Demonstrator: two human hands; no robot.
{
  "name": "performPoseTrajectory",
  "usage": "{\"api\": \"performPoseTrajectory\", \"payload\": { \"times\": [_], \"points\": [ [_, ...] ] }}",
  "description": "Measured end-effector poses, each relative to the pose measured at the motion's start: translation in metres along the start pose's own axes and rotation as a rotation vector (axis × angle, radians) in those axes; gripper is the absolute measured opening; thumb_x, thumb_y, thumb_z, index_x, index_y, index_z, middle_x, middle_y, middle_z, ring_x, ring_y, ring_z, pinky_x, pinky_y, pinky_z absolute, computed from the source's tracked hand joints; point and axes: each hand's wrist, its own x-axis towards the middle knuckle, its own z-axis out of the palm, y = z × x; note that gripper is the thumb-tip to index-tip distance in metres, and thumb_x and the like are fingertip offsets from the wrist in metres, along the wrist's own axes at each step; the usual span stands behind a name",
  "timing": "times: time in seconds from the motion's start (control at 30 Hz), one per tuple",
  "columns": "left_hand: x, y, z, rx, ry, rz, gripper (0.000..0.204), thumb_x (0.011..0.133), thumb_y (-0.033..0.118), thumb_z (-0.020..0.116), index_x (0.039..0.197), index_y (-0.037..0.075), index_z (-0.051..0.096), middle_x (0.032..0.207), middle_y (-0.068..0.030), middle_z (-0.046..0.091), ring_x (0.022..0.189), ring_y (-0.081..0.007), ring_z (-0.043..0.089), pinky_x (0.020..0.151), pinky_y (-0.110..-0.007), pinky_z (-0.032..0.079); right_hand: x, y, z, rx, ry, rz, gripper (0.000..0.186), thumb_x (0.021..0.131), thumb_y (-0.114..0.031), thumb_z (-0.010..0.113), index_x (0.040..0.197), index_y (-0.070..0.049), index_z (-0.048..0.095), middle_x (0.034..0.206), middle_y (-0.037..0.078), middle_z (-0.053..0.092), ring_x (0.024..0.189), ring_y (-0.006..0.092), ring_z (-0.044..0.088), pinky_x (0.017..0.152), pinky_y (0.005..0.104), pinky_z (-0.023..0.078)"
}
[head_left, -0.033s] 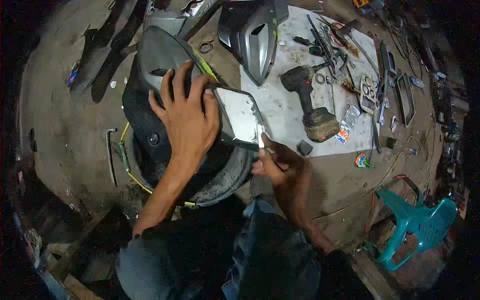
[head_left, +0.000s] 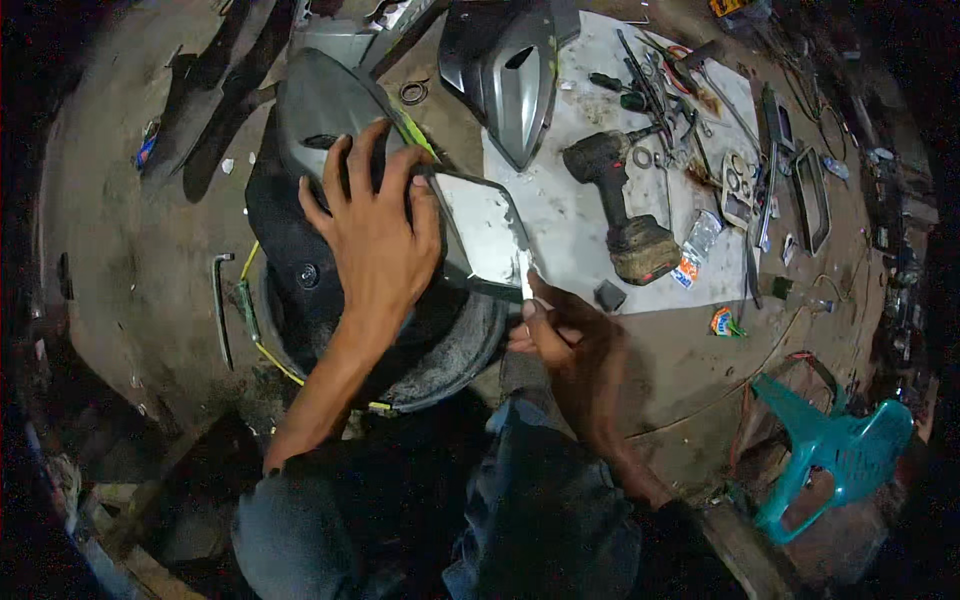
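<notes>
My left hand (head_left: 378, 225) lies with spread fingers on a dark grey plastic vehicle panel (head_left: 325, 95) with a yellow-green edge strip. By its thumb is a dark-rimmed piece with a flat white face (head_left: 480, 225); the white looks ragged along the right side. My right hand (head_left: 570, 335) is closed in a pinch on a slim white strip (head_left: 526, 274), whose tip touches the lower right edge of that white face. I cannot make out what kind of strip it is. Beneath the panel stands a round black tub (head_left: 455, 375), partly covered by the panel and my left forearm.
A white sheet (head_left: 590, 290) to the right bears a cordless drill (head_left: 625, 210), a small dark block (head_left: 609, 295) and several hand tools. Another grey panel (head_left: 515, 85) lies beyond. A hex key (head_left: 222, 310) is at left, a teal plastic part (head_left: 840, 450) at lower right.
My right hand and the white strip have shifted very slightly down and to the right along the white face's edge. My left hand stays in place on the panel.
</notes>
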Motion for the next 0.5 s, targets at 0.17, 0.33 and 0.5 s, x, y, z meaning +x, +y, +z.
{"api": "performPoseTrajectory", "payload": {
  "times": [0.17,0.33,0.5],
  "points": [
    [0.002,0.003,-0.004,0.038,-0.038,-0.021,0.029,0.105,0.029,0.056,0.128,0.02,0.071,0.161,-0.008,0.051,0.154,-0.0387,0.037,0.124,-0.072,0.019,-0.003,0.001,-0.002,0.012,-0.015,0.105,0.037,0.106,-0.015,0.071,0.138,0.003,0.071,0.095,0.017,0.079,0.079,0.0187,0.076,0.075,0.0319,0.064],
    [0.0,0.002,0.002,0.021,-0.018,0.001,0.03,0.101,0.027,0.058,0.128,0.018,0.07,0.159,-0.01,0.051,0.153,-0.0406,0.037,0.122,-0.075,0.017,0.005,-0.013,0.007,-0.071,-0.014,0.069,0.036,0.107,-0.015,0.069,0.138,0.004,0.071,0.094,0.018,0.079,0.079,0.0193,0.077,0.074,0.0321,0.064],
    [0.003,0.008,0.0,0.041,-0.053,-0.014,0.03,0.106,0.028,0.054,0.13,0.021,0.07,0.162,-0.0081,0.05,0.155,-0.0385,0.036,0.124,-0.072,0.018,0.009,-0.012,0.004,-0.015,0.001,0.07,0.031,0.106,-0.016,0.073,0.129,0.005,0.075,0.094,0.016,0.08,0.076,0.0171,0.076,0.072,0.0324,0.064]
  ]
}}
